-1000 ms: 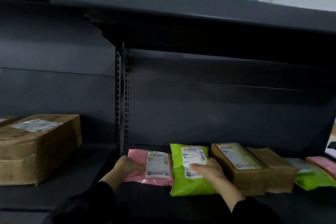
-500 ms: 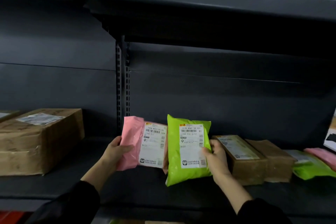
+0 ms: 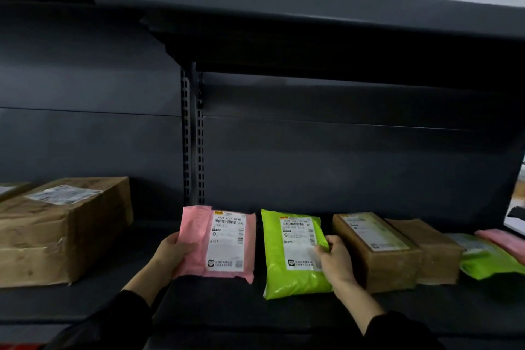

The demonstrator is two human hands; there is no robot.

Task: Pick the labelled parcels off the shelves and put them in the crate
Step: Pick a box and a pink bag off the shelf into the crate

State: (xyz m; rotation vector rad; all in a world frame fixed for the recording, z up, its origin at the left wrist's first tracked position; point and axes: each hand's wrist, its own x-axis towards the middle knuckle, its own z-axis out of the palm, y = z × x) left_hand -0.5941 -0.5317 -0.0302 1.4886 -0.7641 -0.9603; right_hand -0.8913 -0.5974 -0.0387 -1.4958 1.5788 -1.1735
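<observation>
Black sleeves [image 3: 119, 321]: your left hand [image 3: 173, 257] grips the pink parcel [image 3: 224, 244] by its left edge and your right hand [image 3: 336, 263] pinches the green parcel [image 3: 289, 258], both at the shelf [image 3: 227, 310] front. Lift them clear of the brown box [image 3: 375, 250] alongside; no crate shows.

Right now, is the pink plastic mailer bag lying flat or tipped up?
Tipped up: the left hand grips the pink mailer bag by its edge, label facing the camera. Whether it touches the shelf, cannot tell.

Pink poly mailer [image 3: 218, 244] and lime-green poly mailer [image 3: 292, 253] are being held side by side, not touching, white barcode labels facing outward; left hand [image 3: 173, 253] is gripping the pink one's left edge, right hand [image 3: 335, 261] the green one's right edge.
</observation>
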